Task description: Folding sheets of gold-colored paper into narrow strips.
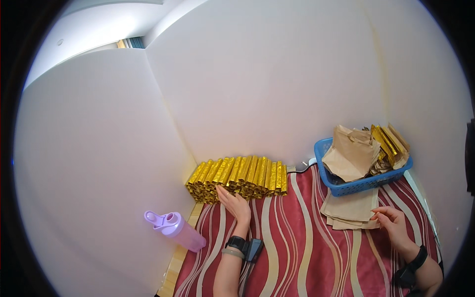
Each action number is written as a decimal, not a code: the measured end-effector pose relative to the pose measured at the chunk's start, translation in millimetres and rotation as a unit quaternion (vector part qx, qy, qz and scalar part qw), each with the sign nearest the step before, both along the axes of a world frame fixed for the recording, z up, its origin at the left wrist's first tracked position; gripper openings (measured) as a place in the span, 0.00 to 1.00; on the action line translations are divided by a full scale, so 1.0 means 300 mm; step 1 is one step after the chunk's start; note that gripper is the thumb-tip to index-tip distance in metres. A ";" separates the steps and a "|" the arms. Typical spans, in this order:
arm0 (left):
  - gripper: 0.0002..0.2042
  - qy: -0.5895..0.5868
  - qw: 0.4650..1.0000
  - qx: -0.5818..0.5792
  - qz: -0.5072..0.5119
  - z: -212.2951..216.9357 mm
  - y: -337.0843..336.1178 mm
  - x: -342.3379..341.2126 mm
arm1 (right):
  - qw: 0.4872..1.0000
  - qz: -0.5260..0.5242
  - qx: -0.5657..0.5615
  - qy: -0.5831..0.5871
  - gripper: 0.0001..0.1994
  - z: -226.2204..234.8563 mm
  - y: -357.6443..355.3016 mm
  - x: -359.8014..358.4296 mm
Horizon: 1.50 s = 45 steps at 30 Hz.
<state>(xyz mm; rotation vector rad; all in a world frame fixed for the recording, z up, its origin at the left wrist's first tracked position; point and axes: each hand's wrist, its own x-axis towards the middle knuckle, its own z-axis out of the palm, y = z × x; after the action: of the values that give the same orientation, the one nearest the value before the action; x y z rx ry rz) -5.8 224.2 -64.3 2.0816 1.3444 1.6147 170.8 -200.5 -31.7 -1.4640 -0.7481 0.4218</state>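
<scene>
My left hand (235, 204) is held out with its fingers straight and together, its fingertips against the front of a stack of gold foil paper tubes (237, 177). The tubes lie side by side in several layers along the back wall. On the right, my right hand (394, 225) has thumb and fingertips closed at the right edge of a small pile of brown paper sheets (349, 210). The sheets lie flat and slightly fanned in front of a blue plastic basket (346, 189).
In the basket are loose brown papers (349, 156) and folded gold-and-brown pieces (388, 146). A purple bottle (183, 232) with a flip lid stands by the left wall. A dark device (254, 250) lies by my left wrist on the red striped cloth (316, 267). Pale walls (277, 89) enclose the table.
</scene>
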 end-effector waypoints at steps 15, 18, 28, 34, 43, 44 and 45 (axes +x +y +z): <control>0.25 -0.048 0.991 -0.093 -0.081 -0.044 -0.117 -0.028 | 0.841 -0.024 -0.132 -0.525 0.22 -0.035 0.045 0.037; 0.20 0.023 0.964 -0.109 -0.242 -0.048 -0.244 -0.032 | 0.811 0.026 -0.189 -0.554 0.23 -0.053 0.047 0.040; 0.14 0.262 0.742 -0.109 -0.607 0.036 -0.629 -0.027 | 0.801 0.001 -0.186 -0.569 0.18 -0.099 0.080 0.053; 0.27 0.320 0.741 -0.021 -0.590 0.047 -0.734 -0.018 | 0.873 -0.002 -0.226 -0.432 0.15 -0.056 0.074 0.043; 0.33 0.454 0.745 0.070 -0.483 0.017 -0.803 0.102 | 0.903 -0.002 -0.113 -0.414 0.07 -0.093 0.086 0.098; 0.33 0.455 0.746 0.066 -0.481 0.011 -0.801 0.097 | 0.908 0.009 -0.142 -0.395 0.09 -0.086 0.087 0.091; 0.33 0.445 0.743 0.041 -0.499 0.003 -0.791 0.101 | 0.908 0.009 -0.143 -0.394 0.09 -0.087 0.089 0.087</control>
<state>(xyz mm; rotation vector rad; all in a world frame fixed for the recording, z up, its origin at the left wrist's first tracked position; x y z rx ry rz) 24.4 -13.2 -63.3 2.9164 0.0160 0.1903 197.0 -173.8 -57.8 -1.9253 -1.3825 -0.0835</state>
